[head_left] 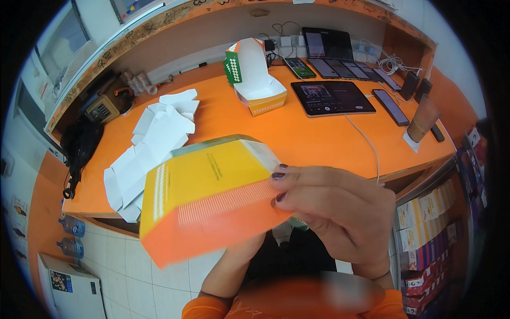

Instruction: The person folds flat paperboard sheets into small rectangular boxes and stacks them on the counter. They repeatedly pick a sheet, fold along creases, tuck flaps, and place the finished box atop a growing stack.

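Observation:
A yellow and orange cardboard food box (212,181) with a white dotted stripe is held up over the table's near edge, tilted. My right hand (340,207) grips its right end, with two dark-nailed fingers pressed on the corner. My left hand (248,249) reaches up behind the box from below; its fingers are hidden by the cardboard. Beyond, a folded box (265,95) stands on the table with its lid raised, white inside. Flat white box blanks (159,133) lie in a loose overlapping pile at the left.
The orange table (212,114) carries a tablet (334,98), several phones (390,106) with cables, and a cup (423,119) of brown drink at the right. A small safe (102,110) and a black bag (79,143) sit far left. Shelves of packages (427,223) stand at the right.

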Tool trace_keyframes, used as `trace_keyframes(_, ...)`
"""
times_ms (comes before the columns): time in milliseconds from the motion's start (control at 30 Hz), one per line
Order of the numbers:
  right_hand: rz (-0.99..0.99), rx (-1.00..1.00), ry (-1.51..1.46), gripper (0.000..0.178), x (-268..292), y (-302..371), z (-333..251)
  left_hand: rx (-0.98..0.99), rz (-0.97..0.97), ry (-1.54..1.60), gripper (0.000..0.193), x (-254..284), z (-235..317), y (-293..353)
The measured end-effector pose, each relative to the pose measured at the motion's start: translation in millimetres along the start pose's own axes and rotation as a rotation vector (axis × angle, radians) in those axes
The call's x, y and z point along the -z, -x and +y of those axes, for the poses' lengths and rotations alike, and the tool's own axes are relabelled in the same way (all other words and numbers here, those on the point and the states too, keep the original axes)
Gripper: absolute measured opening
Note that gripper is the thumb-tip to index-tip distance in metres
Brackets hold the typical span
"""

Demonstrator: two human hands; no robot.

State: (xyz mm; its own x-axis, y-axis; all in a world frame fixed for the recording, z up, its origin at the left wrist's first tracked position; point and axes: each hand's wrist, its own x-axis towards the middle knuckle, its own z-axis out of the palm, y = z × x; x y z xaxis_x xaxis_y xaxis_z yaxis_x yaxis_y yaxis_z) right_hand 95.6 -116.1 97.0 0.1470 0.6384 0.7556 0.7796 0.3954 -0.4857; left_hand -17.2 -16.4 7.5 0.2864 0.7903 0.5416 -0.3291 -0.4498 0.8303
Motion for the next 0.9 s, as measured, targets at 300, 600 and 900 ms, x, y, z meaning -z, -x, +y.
trace_keyframes(300,-0.074,0.218,0.039,0.011,-6.0,-16.8,21.4,0.312,-0.201,0.516,0.038,8.5,13.9,-14.6)
trace_keyframes(600,-0.093,0.109,-0.069,0.01,2.4,-23.5,21.7,0.02,-0.142,0.446,0.038,-4.9,14.3,-10.8)
trace_keyframes(900,-0.069,0.045,-0.153,0.006,-6.7,-29.1,24.5,-0.095,-0.017,0.463,0.032,-1.8,2.2,-8.2)
